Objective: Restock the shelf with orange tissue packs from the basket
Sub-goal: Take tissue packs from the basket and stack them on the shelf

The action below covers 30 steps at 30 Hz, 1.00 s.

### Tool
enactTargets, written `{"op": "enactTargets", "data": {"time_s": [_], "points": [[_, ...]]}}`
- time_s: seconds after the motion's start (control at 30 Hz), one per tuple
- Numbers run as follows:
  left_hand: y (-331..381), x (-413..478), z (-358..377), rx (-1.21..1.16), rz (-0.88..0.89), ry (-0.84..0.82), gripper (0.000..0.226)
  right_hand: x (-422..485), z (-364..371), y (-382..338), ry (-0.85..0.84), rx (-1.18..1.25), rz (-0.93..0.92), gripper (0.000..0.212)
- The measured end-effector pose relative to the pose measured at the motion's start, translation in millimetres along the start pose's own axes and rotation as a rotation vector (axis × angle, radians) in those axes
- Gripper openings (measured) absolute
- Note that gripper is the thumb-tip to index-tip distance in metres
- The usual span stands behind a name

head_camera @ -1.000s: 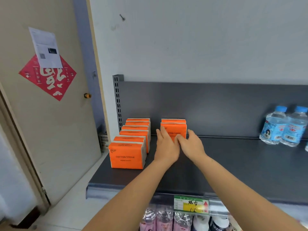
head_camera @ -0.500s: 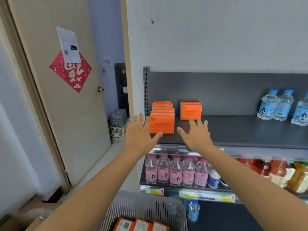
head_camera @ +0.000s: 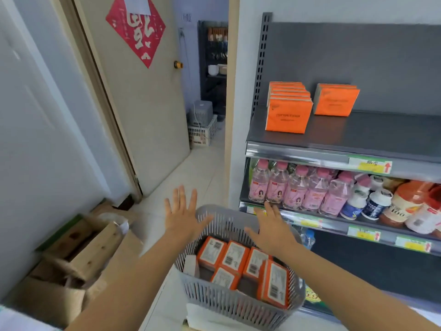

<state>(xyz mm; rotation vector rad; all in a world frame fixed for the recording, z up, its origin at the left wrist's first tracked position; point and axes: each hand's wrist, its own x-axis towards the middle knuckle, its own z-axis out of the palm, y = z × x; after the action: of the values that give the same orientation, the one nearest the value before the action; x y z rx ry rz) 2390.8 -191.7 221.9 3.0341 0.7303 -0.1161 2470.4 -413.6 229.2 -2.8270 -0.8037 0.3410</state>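
Both grips are released. The left grip (head_camera: 182,216) and the right grip (head_camera: 274,231) hover with fingers spread flat above the far rim of the grey slatted plastic basket (head_camera: 238,304) at the lower centre of the frame, holding nothing. Inside it the orange film-wrapped tissue packs (head_camera: 235,255) stand on end, barcode faces up, crowded side by side. More of the same orange packs (head_camera: 288,115) sit in two rows on the dark grey metal shelf (head_camera: 381,132) at upper right, with bare shelf in front of and beside them.

The packs look light and soft-bodied, likely to give under pressure, and their film wrap is probably slick, so a corner pinch could slip. A surer hold is to span the two broad faces near the exposed top and squeeze gently. Since they are packed tightly, the loosest outer pack is probably the best one to lift first.
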Motion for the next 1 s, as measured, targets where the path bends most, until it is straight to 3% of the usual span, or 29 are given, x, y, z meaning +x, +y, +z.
{"op": "enactTargets", "data": {"time_s": [0.2,0.37,0.47,0.53,0.63,0.77,0.9,1.0], "points": [[-2,-2,73,0.08,0.141,-0.181,0.088,13,65,19,-0.342,0.025,0.127,0.075],[17,4,122,0.059,0.275,-0.311,0.088,20,106,41,-0.532,-0.072,0.181,0.071],[32,13,144,0.112,0.326,-0.452,0.078,24,124,59,-0.63,-0.202,0.13,0.081],[45,19,156,0.121,0.365,-0.541,0.059,25,132,69,-0.708,-0.307,0.054,0.091],[64,27,176,0.097,0.353,-0.671,0.049,27,141,78,-0.644,-0.381,-0.063,0.08],[93,34,198,0.11,0.227,-0.742,0.067,32,148,84,-0.57,-0.449,-0.196,0.076],[114,31,209,0.081,-0.001,-0.738,0.102,39,146,89,-0.574,-0.456,-0.219,0.077],[126,27,211,0.141,-0.074,-0.796,0.116,42,142,90,-0.524,-0.488,-0.224,0.071]]}}
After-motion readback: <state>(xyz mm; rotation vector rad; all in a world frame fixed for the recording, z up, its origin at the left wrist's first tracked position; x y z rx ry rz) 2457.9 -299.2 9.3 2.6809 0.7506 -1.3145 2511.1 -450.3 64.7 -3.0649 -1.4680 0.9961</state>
